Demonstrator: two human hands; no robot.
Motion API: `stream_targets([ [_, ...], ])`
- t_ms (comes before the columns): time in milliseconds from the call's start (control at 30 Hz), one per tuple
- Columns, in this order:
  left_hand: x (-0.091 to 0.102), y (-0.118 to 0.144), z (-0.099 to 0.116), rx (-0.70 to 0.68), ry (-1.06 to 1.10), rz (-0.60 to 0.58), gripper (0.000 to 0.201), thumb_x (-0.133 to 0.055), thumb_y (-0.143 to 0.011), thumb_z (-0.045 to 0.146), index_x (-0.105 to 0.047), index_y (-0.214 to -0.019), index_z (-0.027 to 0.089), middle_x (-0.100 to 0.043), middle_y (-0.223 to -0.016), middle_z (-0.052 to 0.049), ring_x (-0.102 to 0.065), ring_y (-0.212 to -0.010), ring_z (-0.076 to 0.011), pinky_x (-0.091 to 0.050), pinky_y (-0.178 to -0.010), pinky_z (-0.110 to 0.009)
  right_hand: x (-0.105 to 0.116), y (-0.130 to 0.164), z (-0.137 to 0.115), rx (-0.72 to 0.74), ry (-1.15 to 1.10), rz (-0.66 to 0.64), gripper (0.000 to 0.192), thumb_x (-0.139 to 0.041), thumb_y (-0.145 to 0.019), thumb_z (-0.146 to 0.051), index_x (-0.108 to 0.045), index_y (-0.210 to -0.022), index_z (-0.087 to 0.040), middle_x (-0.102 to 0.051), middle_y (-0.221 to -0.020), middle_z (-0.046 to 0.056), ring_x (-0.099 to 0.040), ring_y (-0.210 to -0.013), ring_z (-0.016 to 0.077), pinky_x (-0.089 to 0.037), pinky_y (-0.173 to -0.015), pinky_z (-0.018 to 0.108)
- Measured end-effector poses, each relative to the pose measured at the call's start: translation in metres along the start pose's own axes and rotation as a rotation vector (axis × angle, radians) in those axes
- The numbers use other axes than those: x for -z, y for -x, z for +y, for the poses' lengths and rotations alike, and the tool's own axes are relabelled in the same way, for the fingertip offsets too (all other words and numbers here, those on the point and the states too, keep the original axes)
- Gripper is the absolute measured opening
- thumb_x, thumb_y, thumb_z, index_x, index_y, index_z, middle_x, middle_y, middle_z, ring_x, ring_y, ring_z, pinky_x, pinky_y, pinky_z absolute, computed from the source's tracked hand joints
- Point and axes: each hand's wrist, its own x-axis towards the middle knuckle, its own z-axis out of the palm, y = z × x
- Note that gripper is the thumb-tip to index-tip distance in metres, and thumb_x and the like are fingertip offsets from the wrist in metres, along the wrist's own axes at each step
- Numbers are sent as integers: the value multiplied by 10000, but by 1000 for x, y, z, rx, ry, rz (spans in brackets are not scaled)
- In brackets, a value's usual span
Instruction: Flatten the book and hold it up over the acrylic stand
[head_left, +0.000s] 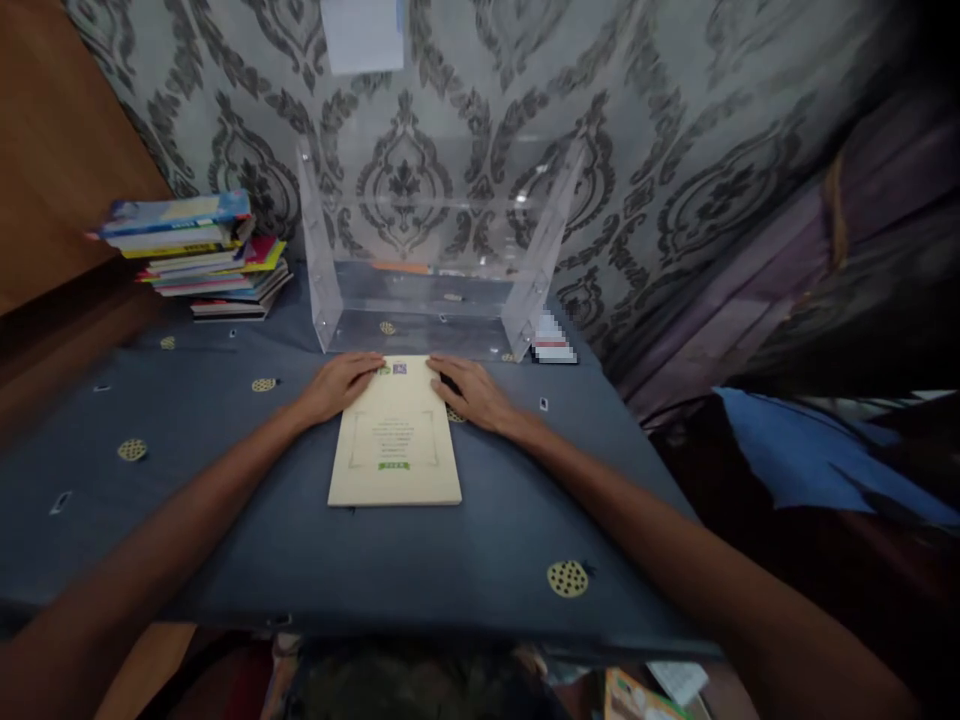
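Note:
A cream-coloured book [396, 440] lies flat on the blue cloth, its cover printed with a thin frame, small green marks and a square code near the far edge. My left hand [341, 387] rests at its far left corner, fingers stretched out and touching the edge. At the far right corner, my right hand [474, 392] touches the book with its fingers extended and thumb apart along the side. Just beyond the book stands a clear plastic rack [322, 290] with transparent side panels and shelves.
A stack of books [199, 250] stands at the back left beside a brown wooden panel [67, 150]. A small blurred-out item [553, 340] lies right of the rack. Patterned wallpaper [405, 180] rises behind. The tabletop [510, 540] ends at the right near purple curtains [750, 260].

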Motion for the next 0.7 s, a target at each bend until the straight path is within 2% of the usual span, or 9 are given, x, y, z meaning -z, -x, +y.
stream_targets([
  [167,3,2,-2,30,13,-2,440,-387,-975,353,-688,-1236,167,-688,-1329,-119,-634,-1234,-254,-462,-1106,-500,-1,1,-5,-2,44,31,444,-448,-996,-316,-593,-1375,-135,-573,-1459,165,-521,-1366,305,-399,-1127,556],
  [300,2,1,0,32,-21,13,433,-389,-971,350,-697,-1228,190,-697,-1317,-98,-637,-1219,-247,-479,-1091,-468,3,13,-18,46,52,51,386,-491,-971,-282,-654,-1295,-150,-639,-1386,142,-534,-1355,302,-402,-1119,536],
  [500,3,2,1,25,-21,12,442,-377,-981,347,-693,-1236,172,-690,-1325,-107,-633,-1214,-253,-475,-1092,-455,10,65,-59,202,-56,41,347,-499,-987,-292,-670,-1260,-163,-689,-1303,137,-561,-1329,281,-430,-1098,538],
  [700,2,2,2,17,-42,-3,438,-368,-991,336,-679,-1253,172,-688,-1329,-105,-622,-1236,-246,-458,-1110,-481,18,107,-89,232,-133,-14,355,-542,-993,-276,-633,-1327,-200,-669,-1341,122,-538,-1362,260,-457,-1103,526],
])
